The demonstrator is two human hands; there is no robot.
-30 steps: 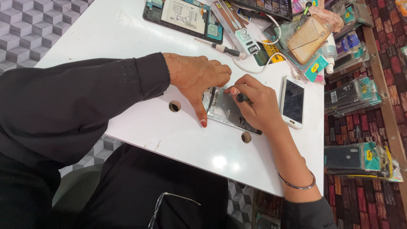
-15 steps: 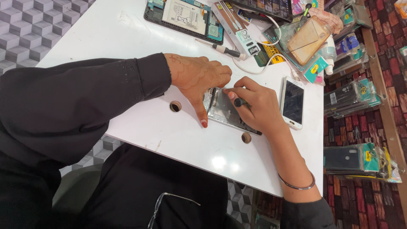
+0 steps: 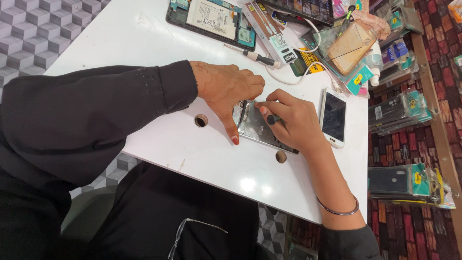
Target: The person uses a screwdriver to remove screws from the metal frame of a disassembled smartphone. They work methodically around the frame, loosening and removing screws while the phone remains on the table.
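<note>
An opened phone body [image 3: 255,126] with its silver inner frame showing lies on the white table [image 3: 159,43]. My left hand [image 3: 225,91] presses on its left end, thumb stretched down along the edge. My right hand [image 3: 291,123] rests over the phone's right half and pinches a small black-handled tool [image 3: 273,119], its tip pointed at the phone's upper part. Both hands hide much of the phone.
A white phone [image 3: 333,117] with a dark screen lies just right of my right hand. Farther back are an opened tablet [image 3: 211,19], a screwdriver [image 3: 252,55], white cables and packets. The table has two round holes [image 3: 201,120]. Packaged cases lie on the floor at right.
My right hand has shifted slightly up and left over the phone, bringing the tool closer to my left hand's fingertips. My left hand stays put.
</note>
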